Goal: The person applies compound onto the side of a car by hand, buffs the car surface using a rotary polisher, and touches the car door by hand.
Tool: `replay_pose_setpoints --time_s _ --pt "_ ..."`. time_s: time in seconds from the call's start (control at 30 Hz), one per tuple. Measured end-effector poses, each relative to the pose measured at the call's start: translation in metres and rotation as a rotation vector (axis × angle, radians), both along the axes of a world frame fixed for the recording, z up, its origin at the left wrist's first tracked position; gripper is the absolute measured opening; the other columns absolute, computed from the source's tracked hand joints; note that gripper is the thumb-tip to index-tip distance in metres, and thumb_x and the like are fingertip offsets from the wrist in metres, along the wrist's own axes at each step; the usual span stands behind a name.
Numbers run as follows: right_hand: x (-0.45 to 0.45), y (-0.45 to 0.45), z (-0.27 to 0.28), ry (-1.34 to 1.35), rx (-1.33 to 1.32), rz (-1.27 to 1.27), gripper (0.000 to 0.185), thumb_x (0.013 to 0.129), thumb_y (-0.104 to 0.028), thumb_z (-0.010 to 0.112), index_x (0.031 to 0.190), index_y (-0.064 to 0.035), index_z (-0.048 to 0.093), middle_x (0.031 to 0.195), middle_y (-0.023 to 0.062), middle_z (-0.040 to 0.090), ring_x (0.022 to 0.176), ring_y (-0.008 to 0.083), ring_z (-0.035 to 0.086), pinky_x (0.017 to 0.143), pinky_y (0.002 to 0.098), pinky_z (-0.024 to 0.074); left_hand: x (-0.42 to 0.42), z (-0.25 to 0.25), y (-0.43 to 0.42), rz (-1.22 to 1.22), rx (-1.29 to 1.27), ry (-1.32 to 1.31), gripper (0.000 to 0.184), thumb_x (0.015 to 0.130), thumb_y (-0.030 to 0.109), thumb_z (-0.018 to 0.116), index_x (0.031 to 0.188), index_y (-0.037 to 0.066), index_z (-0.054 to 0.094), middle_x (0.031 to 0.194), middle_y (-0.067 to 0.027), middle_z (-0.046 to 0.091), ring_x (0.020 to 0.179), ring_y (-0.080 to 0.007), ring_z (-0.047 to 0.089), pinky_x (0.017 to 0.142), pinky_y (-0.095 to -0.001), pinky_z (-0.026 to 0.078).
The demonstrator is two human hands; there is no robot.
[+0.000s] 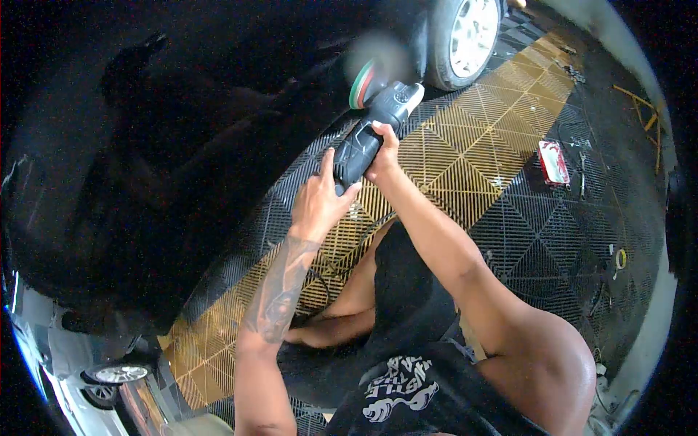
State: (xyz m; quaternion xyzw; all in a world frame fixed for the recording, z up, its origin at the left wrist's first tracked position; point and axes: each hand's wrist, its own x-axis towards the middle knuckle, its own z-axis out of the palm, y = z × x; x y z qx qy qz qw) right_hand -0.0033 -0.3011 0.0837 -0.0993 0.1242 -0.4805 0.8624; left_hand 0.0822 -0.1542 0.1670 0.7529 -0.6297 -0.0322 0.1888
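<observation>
A black car polisher (369, 134) runs diagonally through the upper middle of the view. Its round pad (361, 85), with green and red layers, faces the dark car body panel (218, 131) low down near the wheel; I cannot tell whether the pad touches it. My left hand (318, 202) is closed about the tool's rear end, index finger lying along the casing. Farther forward, my right hand (385, 154) wraps the side of the body, thumb on top. A pale bright patch shows on the panel beside the pad.
The car's wheel (474, 40) stands just past the tool. Yellow and black grid tiles (465, 160) cover the floor. A red-and-white box (554, 163), a yellow tape roll (620, 259) and a yellow metal frame (646, 120) are rightward. Another car's wheel (120, 374) shows lower left.
</observation>
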Motion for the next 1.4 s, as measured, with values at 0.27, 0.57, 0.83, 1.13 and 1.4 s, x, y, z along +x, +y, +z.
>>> replay_pose_setpoints --time_s 0.27,0.57,0.83,1.13,1.4 --pt "0.069 0.154 -0.004 -0.236 -0.047 0.139 0.055 0.074 -0.044 0.066 0.106 -0.0003 0.06 0.092 0.0161 0.067 0.082 0.0317 0.067 0.085 0.0454 0.0552 0.044 0.023 0.149 0.124 0.157 -0.173 0.089 0.08 0.04 0.078 0.151 0.011 0.034 0.099 -0.0315 0.067 0.089 -0.0488 0.067 0.079 -0.0538 0.054" --pt "0.112 0.285 -0.003 -0.356 0.011 0.379 0.049 0.073 -0.029 0.069 0.112 -0.002 0.058 0.099 0.015 0.067 0.089 0.0281 0.067 0.085 0.0431 0.0562 0.059 0.027 0.285 0.229 0.127 -0.109 0.085 0.081 0.03 0.079 0.15 0.013 0.033 0.113 -0.0285 0.066 0.1 -0.0473 0.066 0.082 -0.0502 0.055" --pt "0.081 0.196 0.002 -0.175 -0.006 0.336 0.041 0.075 -0.032 0.066 0.101 -0.0007 0.063 0.09 0.0143 0.069 0.08 0.0292 0.068 0.083 0.044 0.0554 0.043 0.019 0.205 0.126 -0.011 -0.081 0.083 0.084 0.039 0.075 0.148 0.008 0.034 0.105 -0.0327 0.066 0.092 -0.0505 0.066 0.076 -0.0534 0.055" --pt "0.001 0.027 0.049 0.085 -0.083 0.093 0.03 0.072 -0.03 0.07 0.092 -0.0098 0.061 0.077 0.0104 0.064 0.069 0.0295 0.062 0.074 0.0456 0.0529 0.005 0.01 0.031 -0.031 -0.106 0.034 0.081 0.086 0.04 0.072 0.144 0.001 0.032 0.09 -0.0326 0.068 0.083 -0.0494 0.068 0.073 -0.0543 0.055" --pt "-0.01 -0.005 0.05 0.164 -0.023 0.049 0.039 0.073 -0.031 0.071 0.102 -0.0097 0.058 0.084 0.0085 0.064 0.076 0.0293 0.063 0.078 0.0477 0.055 0.005 0.018 0.004 -0.047 -0.031 0.048 0.098 0.073 0.035 0.082 0.148 0.003 0.029 0.094 -0.0354 0.067 0.088 -0.0501 0.067 0.079 -0.0543 0.055"
